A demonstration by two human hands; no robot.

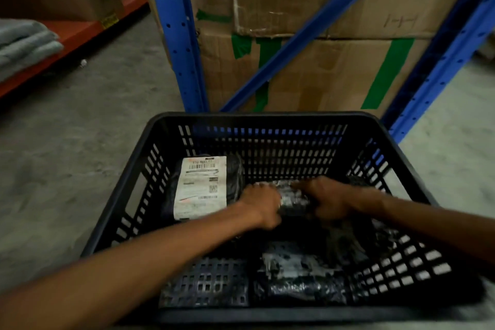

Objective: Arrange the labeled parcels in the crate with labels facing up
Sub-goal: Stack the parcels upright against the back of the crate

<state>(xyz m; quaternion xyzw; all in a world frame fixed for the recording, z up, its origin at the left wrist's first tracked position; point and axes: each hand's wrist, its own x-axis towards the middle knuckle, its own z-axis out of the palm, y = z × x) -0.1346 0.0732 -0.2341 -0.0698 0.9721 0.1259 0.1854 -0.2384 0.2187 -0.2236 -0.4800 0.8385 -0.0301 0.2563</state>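
A black slotted plastic crate (257, 118) sits on the floor in front of me. At its back left lies a black parcel (199, 187) with its white shipping label facing up. In the middle of the crate both hands hold a small black parcel (293, 199) with a crinkled pale label on top: my left hand (261, 205) grips its left end and my right hand (330, 199) its right end. Another black parcel (297, 276) lies near the front of the crate, its label creased. More dark wrapping (356, 238) lies at the right, blurred.
Blue steel racking uprights (178, 35) and a diagonal brace stand just behind the crate, with large cardboard boxes (321, 61) patched with green tape. An orange shelf (69, 35) with folded grey cloth (24, 43) is at the left. Grey concrete floor (80, 142) surrounds the crate.
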